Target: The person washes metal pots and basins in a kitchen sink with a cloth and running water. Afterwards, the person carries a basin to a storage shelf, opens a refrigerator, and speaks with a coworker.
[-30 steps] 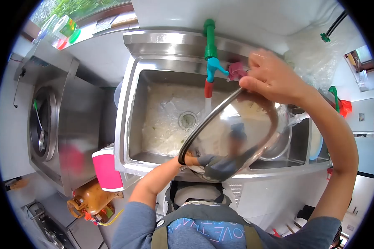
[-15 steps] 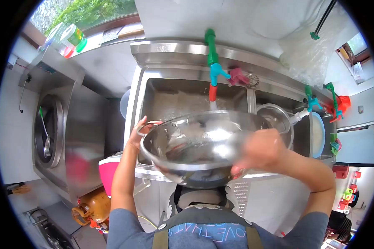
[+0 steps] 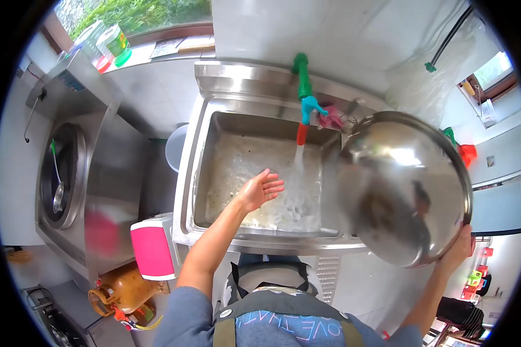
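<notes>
My right hand (image 3: 458, 246) grips the rim of a large steel bowl (image 3: 402, 191) at its lower right. The bowl is tilted so its shiny rounded underside faces me, over the right part of the sink; its inside is hidden. My left hand (image 3: 260, 191) is empty, fingers stretched out, above the left sink basin (image 3: 249, 150). Just right of those fingers, water (image 3: 298, 194) pours from the red nozzle of the tap (image 3: 307, 107) and splashes on the basin floor, where small bits lie.
A pink cloth (image 3: 331, 117) lies behind the tap. Left of the sink stand a blue bucket (image 3: 177, 147), a pink-and-white box (image 3: 152, 248) and an orange gas cylinder (image 3: 130, 289). Farther left, a ladle (image 3: 58, 194) rests in a wok (image 3: 69, 168).
The bowl has swung from in front of me to the right and turned underside-up toward me. My left hand has let go of it and moved over the basin.
</notes>
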`<state>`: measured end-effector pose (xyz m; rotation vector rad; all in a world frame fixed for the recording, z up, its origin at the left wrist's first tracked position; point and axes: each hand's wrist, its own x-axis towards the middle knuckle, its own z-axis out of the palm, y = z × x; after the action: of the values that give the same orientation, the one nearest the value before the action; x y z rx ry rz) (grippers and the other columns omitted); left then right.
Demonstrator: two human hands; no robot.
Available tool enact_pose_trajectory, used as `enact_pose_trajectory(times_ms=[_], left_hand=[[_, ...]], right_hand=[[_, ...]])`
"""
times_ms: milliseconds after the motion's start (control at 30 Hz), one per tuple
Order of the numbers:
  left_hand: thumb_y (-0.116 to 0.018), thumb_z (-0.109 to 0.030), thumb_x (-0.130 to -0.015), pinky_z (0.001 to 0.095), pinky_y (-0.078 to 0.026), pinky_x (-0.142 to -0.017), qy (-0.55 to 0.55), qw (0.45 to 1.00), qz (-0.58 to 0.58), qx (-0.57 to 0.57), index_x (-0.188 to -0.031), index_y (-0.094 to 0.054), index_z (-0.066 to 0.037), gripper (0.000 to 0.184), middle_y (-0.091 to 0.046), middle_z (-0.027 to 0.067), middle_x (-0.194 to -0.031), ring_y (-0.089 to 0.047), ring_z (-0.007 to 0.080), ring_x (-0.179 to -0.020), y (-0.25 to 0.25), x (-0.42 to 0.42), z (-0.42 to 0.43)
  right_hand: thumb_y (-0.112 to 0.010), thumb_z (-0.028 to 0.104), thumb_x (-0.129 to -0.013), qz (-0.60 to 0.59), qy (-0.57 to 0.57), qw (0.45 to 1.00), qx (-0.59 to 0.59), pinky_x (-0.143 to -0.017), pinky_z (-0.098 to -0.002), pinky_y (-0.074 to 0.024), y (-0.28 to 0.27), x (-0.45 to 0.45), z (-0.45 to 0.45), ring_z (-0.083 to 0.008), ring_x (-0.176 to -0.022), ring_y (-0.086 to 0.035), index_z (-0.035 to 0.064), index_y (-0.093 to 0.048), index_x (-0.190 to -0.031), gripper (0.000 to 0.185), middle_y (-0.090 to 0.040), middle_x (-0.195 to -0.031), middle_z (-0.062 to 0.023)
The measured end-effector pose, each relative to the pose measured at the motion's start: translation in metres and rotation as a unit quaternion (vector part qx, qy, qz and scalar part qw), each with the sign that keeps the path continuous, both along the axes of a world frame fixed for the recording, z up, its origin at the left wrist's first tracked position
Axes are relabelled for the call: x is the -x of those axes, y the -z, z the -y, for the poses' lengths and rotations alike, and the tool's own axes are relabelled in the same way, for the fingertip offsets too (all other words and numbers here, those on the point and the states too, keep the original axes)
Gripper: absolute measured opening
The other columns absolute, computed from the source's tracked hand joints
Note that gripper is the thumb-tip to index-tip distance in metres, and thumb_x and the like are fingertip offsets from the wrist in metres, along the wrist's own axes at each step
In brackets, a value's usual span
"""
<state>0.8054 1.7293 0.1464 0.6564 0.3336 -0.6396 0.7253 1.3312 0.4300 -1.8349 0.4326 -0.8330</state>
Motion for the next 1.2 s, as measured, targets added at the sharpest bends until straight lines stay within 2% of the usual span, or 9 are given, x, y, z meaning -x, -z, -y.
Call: enact_pose_trajectory(times_ms=[233, 333, 467, 600, 633, 800, 867, 967, 1200], left_hand=[[-0.048, -0.038, -0.083, 0.0390, -0.033, -0.092, -0.006, 0.974, -0.098, -0.205, -0.122, -0.033, 0.002, 0.057, -0.039, 0.0178, -0.123, -0.039, 0.0288, -0.112, 0.012, 0.001, 0.060], [-0.046, -0.035, -0.084, 0.0365, -0.030, -0.094, -0.099, 0.939, 0.009, -0.328, -0.119, -0.036, 0.005, 0.053, -0.038, 0.0187, -0.124, -0.038, 0.0288, -0.113, 0.001, 0.009, 0.079], [-0.044, -0.028, -0.086, 0.0338, -0.026, -0.096, -0.236, 0.768, 0.214, -0.555, -0.115, -0.040, 0.007, 0.046, -0.035, 0.0220, -0.125, -0.034, 0.0303, -0.116, -0.019, 0.013, 0.073], [-0.045, -0.023, -0.085, 0.0378, -0.025, -0.096, -0.180, 0.714, 0.279, -0.616, -0.115, -0.042, 0.004, 0.041, -0.036, 0.0222, -0.125, -0.033, 0.0334, -0.116, -0.070, 0.021, 0.080], [-0.048, -0.020, -0.083, 0.0403, -0.026, -0.095, -0.159, 0.535, 0.391, -0.732, -0.115, -0.043, 0.002, 0.039, -0.035, 0.0216, -0.125, -0.033, 0.0337, -0.116, -0.055, 0.023, 0.085], [-0.050, -0.016, -0.080, 0.0405, -0.032, -0.091, -0.141, 0.602, 0.446, -0.647, -0.106, -0.049, 0.001, 0.031, -0.042, 0.0179, -0.121, -0.038, 0.0333, -0.114, -0.103, 0.021, 0.119], [-0.050, -0.015, -0.080, 0.0400, -0.035, -0.089, -0.135, 0.579, 0.476, -0.648, -0.102, -0.052, 0.002, 0.028, -0.045, 0.0173, -0.119, -0.040, 0.0333, -0.112, -0.091, 0.012, 0.122], [-0.051, -0.008, -0.075, 0.0414, -0.028, -0.094, -0.087, 0.571, 0.499, -0.646, -0.106, -0.050, 0.001, 0.032, -0.043, 0.0173, -0.121, -0.038, 0.0310, -0.115, -0.065, -0.002, 0.123], [-0.048, -0.011, -0.078, 0.0429, -0.040, -0.081, -0.099, 0.616, 0.448, -0.641, -0.093, -0.054, 0.001, 0.020, -0.054, 0.0200, -0.101, -0.050, 0.0354, -0.096, -0.051, -0.055, 0.102]], right_hand=[[-0.033, 0.045, -0.088, -0.077, -0.028, 0.946, -0.313, -0.068, -0.0257, -0.0458, 0.050, -0.020, -0.012, -0.0155, -0.077, -0.055, 0.0016, -0.048, -0.105, 0.049, -0.056, -0.091, -0.0042], [-0.035, 0.047, -0.086, -0.170, -0.094, 0.898, -0.396, -0.089, -0.0337, -0.0382, 0.088, -0.028, -0.019, -0.0212, -0.103, -0.047, 0.0015, -0.041, -0.117, 0.055, -0.048, -0.114, -0.0089], [-0.034, 0.046, -0.087, -0.126, -0.157, 0.817, -0.540, -0.071, -0.0306, -0.0476, 0.159, -0.046, -0.044, -0.0182, -0.084, -0.056, 0.0021, -0.050, -0.105, 0.050, -0.057, -0.095, -0.0076], [-0.028, 0.040, -0.091, -0.274, -0.118, 0.838, -0.458, -0.065, -0.0306, -0.0468, 0.129, -0.061, -0.120, -0.0206, -0.077, -0.056, 0.0019, -0.050, -0.102, 0.045, -0.057, -0.089, -0.0102], [-0.028, 0.040, -0.091, -0.397, -0.180, 0.897, -0.071, -0.063, -0.0299, -0.0470, 0.135, -0.062, -0.122, -0.0194, -0.075, -0.056, 0.0027, -0.050, -0.099, 0.044, -0.057, -0.085, -0.0093], [-0.030, 0.039, -0.090, -0.192, -0.201, 0.796, -0.538, -0.065, -0.0303, -0.0484, 0.221, -0.088, -0.168, -0.0187, -0.080, -0.055, 0.0032, -0.046, -0.101, 0.040, -0.054, -0.088, -0.0077], [-0.031, 0.035, -0.091, -0.223, -0.216, 0.877, -0.367, -0.069, -0.0310, -0.0480, 0.224, -0.088, -0.178, -0.0187, -0.082, -0.055, 0.0008, -0.045, -0.101, 0.039, -0.053, -0.095, -0.0089], [-0.038, 0.031, -0.090, -0.149, -0.239, 0.772, -0.570, -0.070, -0.0284, -0.0440, 0.252, -0.102, -0.188, -0.0152, -0.083, -0.053, 0.0047, -0.047, -0.099, 0.029, -0.054, -0.092, -0.0027], [-0.041, 0.025, -0.089, -0.176, -0.131, 0.759, -0.613, -0.087, -0.0355, -0.0382, 0.205, -0.112, -0.208, -0.0193, -0.097, -0.048, 0.0054, -0.042, -0.107, 0.026, -0.048, -0.106, -0.0061]])
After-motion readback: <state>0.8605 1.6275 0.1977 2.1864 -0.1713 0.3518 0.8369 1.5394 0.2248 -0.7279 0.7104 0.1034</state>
